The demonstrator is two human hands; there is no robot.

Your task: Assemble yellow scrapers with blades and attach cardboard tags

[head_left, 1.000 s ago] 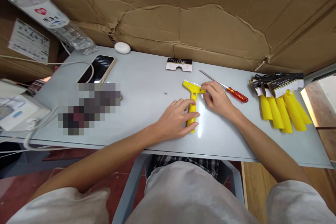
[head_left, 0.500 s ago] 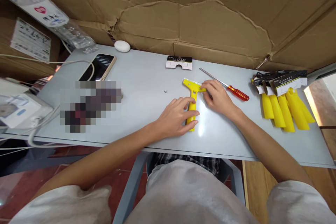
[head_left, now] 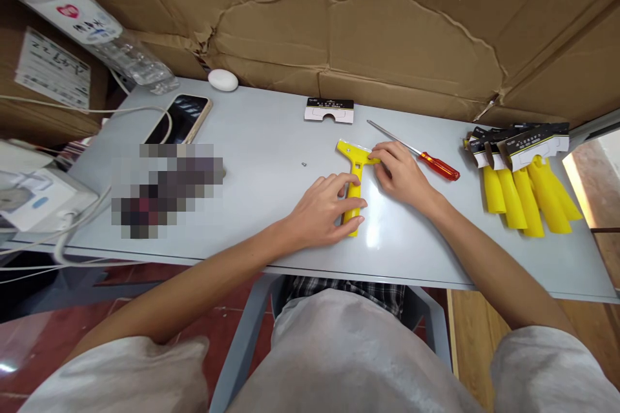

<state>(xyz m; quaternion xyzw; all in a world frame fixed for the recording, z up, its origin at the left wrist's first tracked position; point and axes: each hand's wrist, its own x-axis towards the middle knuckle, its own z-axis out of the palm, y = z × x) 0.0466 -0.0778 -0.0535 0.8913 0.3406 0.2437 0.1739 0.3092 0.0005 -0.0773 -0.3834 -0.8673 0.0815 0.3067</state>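
Observation:
A yellow T-shaped scraper [head_left: 355, 188] lies flat on the grey table, its wide head pointing away from me. My left hand [head_left: 325, 210] wraps its fingers over the handle from the left. The fingertips of my right hand [head_left: 398, 173] are closed at the right end of the scraper's head; whether a small part is pinched there is hidden. At the head's left end a screw shows. One tiny loose screw [head_left: 304, 164] lies to the left of the scraper. Beyond my right hand rests a screwdriver [head_left: 438, 166] with a red handle.
A black-and-white card [head_left: 329, 111] lies at the back. Several yellow scraper handles or sleeves [head_left: 527, 200] with cards are piled at the right. On the left are a phone [head_left: 186, 117], a white oval object [head_left: 223, 80], a plastic bottle [head_left: 92, 26], cables and a blurred patch. Cardboard stands behind.
The whole view has shifted slightly. Both hands stay in the same places on the scraper, and the scraper keeps its position on the table.

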